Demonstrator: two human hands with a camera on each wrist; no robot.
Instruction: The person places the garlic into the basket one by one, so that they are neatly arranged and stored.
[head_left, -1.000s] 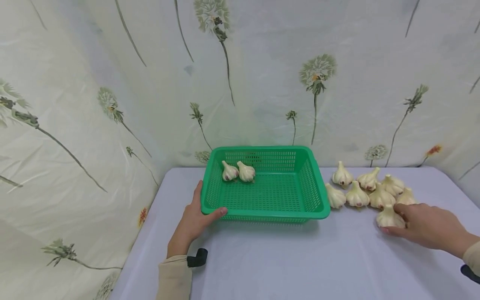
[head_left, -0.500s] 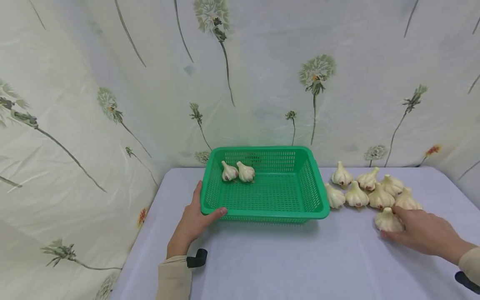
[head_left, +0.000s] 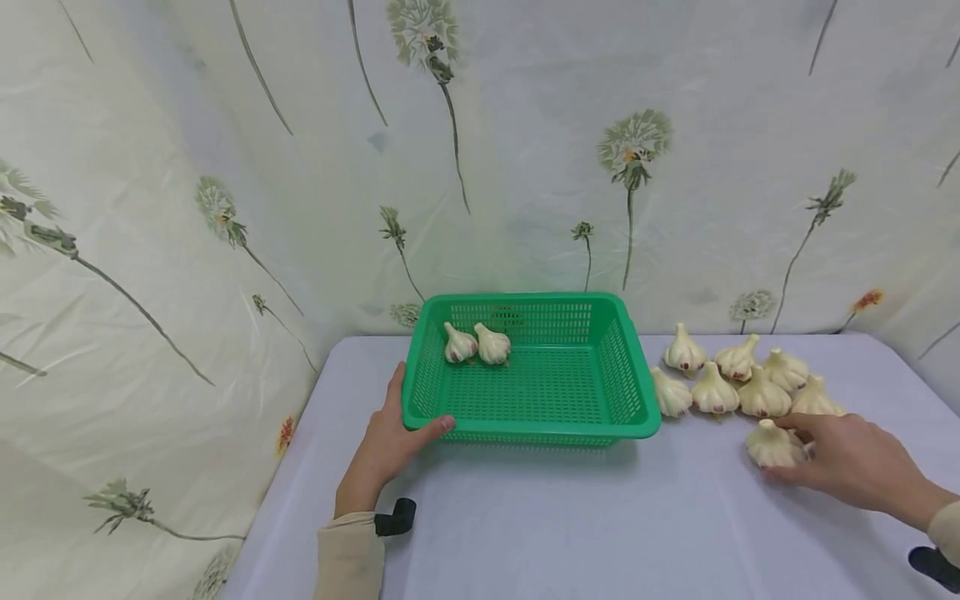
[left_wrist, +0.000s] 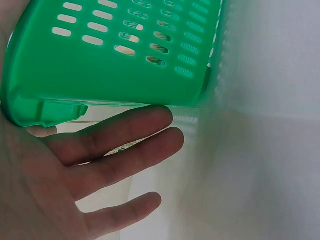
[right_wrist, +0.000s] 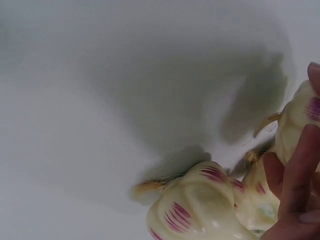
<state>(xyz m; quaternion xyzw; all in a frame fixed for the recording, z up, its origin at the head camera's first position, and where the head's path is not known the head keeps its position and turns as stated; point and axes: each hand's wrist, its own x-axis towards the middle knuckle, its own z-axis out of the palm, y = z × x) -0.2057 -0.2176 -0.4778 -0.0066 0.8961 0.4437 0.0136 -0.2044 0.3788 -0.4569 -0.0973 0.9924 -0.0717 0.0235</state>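
Note:
A green plastic basket (head_left: 525, 427) stands mid-table, two garlic bulbs (head_left: 492, 344) at its back left. At its front left corner rests my left hand (head_left: 384, 450), thumb over the front rim and fingers along the outer left side. In the left wrist view, three fingers (left_wrist: 135, 162) are straight and spread beside the basket wall (left_wrist: 115, 80). To the right, my right hand (head_left: 858, 462) holds a garlic bulb (head_left: 772, 446) between thumb and fingers, near the front of the garlic group. The right wrist view shows part of this held bulb (right_wrist: 292, 117), partly covered by fingers.
Right of the basket, several garlic bulbs (head_left: 763, 394) sit close together; the leftmost bulb (head_left: 670, 394) is right by the basket's side. A white cloth covers the table (head_left: 570, 525). Behind it hangs a flower-printed curtain (head_left: 517, 167).
My right hand has shifted slightly left and toward the front with the garlic bulb, away from the bulb behind it. My left hand and the basket look unmoved.

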